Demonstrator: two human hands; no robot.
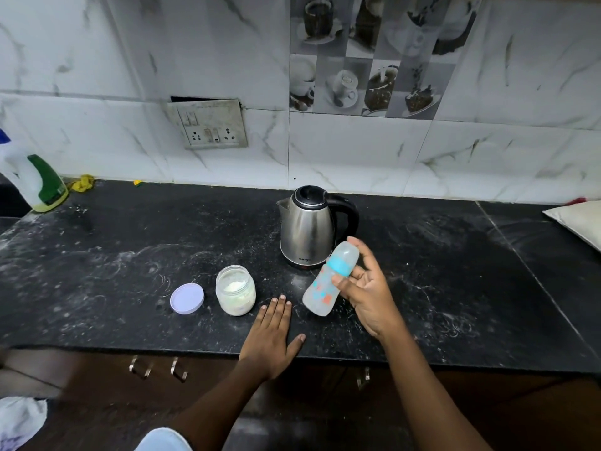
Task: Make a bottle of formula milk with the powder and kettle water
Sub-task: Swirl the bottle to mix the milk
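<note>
Worktop (130,255) count: one steel kettle (307,227), one open powder jar (235,291), one loose lilac lid (187,298), one white plastic container (35,180) with a green label at the far left. One feeding bottle (317,296). Two hands: left hand (273,336), right hand (367,297). Wall: one switch plate (211,125) with two sockets (196,135). Below the edge: three cupboard handles (140,369).
</note>
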